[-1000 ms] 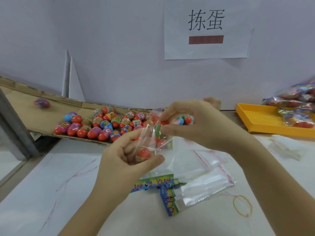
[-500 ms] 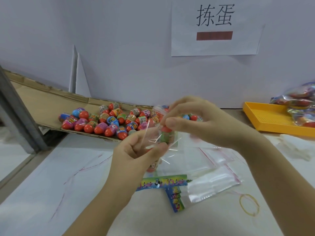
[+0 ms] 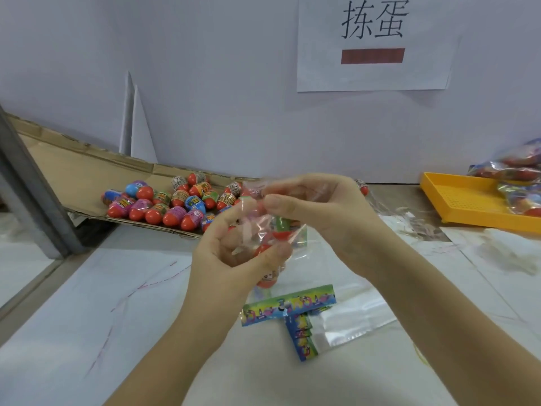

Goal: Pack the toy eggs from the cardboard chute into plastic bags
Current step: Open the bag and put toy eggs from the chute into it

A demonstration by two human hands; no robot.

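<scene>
Between my hands hangs a clear plastic bag with toy eggs inside, one with a green band and red ones lower down. My left hand grips the bag's left side from below. My right hand pinches the bag's top edge between thumb and fingers. Behind them, several loose toy eggs in red with coloured caps lie on the cardboard chute, which slopes down from the left along the wall.
A stack of empty bags with colourful header cards lies on the white table just below my hands. A yellow tray with filled bags stands at the right. A grey metal post rises at the left.
Both hands have come closer together at the bag's mouth, and the bag has risen a little. The egg that was rolling down the chute has joined the pile.
</scene>
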